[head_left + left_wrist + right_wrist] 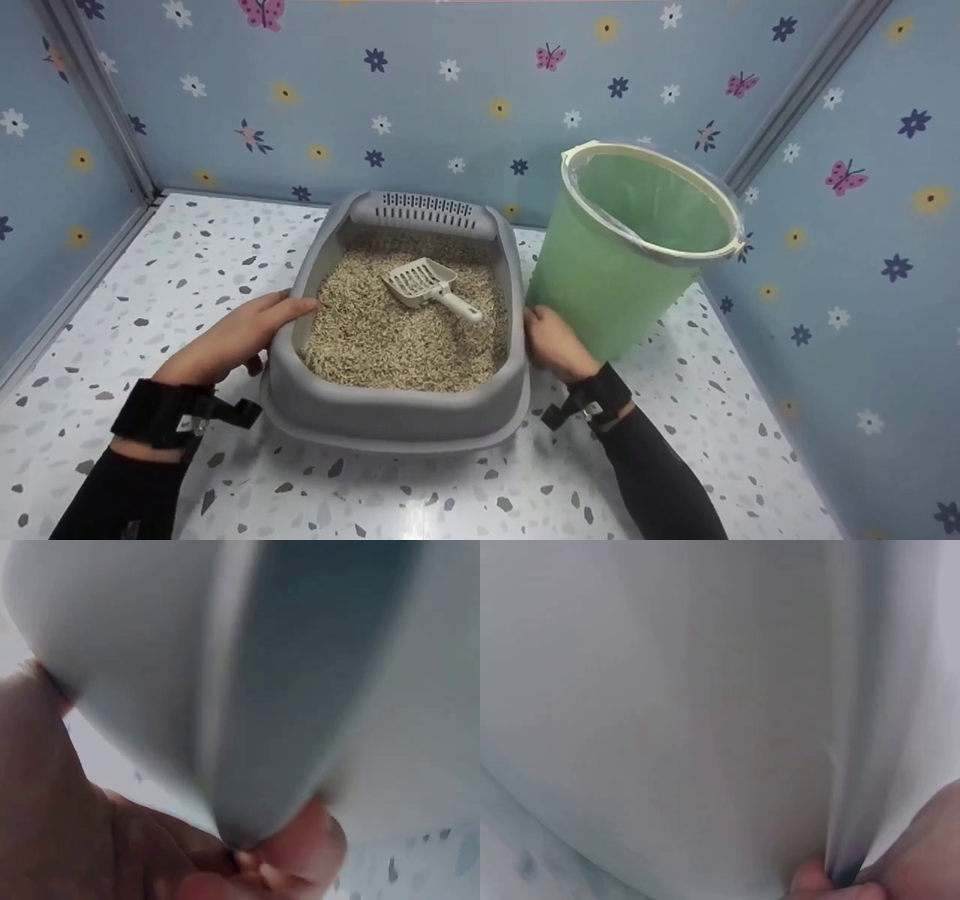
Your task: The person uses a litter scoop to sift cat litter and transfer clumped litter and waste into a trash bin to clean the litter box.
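Observation:
A grey litter box (397, 416) filled with tan pellet litter (390, 356) is held from both sides. On top of the litter lies a beige slotted litter scoop (459, 306), its handle angled toward the lower right. My left hand (236, 334) grips the box's left side, thumb over the rim. In the left wrist view, its curled fingers (304, 844) hook round the box's lower edge. At the right side, my right hand (559, 346) grips the box; its fingertips (810, 875) wrap the edge in the right wrist view. Whether the box is fully off the surface, I cannot tell.
Close to the box's right side stands a tall green bin (600, 292) with a clear liner over its cream rim. Blue flower-patterned panels (420, 105) enclose the back and sides. Beneath everything is a white speckled surface (360, 495).

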Available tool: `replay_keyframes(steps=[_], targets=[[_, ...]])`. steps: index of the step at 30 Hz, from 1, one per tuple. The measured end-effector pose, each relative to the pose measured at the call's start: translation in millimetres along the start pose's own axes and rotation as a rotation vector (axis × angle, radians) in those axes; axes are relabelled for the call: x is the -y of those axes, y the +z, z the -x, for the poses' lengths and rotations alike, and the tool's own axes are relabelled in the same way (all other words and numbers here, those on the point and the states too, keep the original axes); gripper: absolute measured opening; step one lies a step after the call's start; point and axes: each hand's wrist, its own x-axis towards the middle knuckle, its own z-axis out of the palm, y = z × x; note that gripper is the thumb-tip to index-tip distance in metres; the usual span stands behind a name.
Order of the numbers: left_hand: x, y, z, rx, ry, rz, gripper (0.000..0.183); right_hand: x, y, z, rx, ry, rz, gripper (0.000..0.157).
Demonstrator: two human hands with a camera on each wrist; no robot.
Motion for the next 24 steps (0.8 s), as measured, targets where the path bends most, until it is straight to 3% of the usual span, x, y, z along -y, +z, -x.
replay_keyframes(steps=[2,3,7,11,15,20,24], targets=[[5.6,-9.1,-3.6,0.02,0.009,0.015,0.084,4,4.2,8,0.048,0.052,-0.167,0.03],[7.1,-12.8,-4.7,0.035,0.008,0.017,0.083,5,6.2,9,0.044,0.12,-0.284,0.034],[3.7,-17.4,1.7,0.099,-0.035,-0.003,0.089,13,6.2,11,0.071,0.182,-0.409,0.039],[-1.8,-10.7,22.5,0.108,-0.064,-0.006,0.087,7,6.3,-6,0.02,0.17,-0.385,0.04],[-6.2,2.3,39.4,0.054,-0.079,0.01,0.088,-6,9.4,-25,-0.04,0.176,-0.329,0.04],[-12.5,14.4,38.6,-0.04,-0.078,0.019,0.086,-24,14.8,-37,-0.098,0.148,-0.19,0.047],[-12.6,12.2,31.9,-0.065,-0.079,0.019,0.071,-26,18.5,-37,-0.106,0.147,-0.178,0.049]])
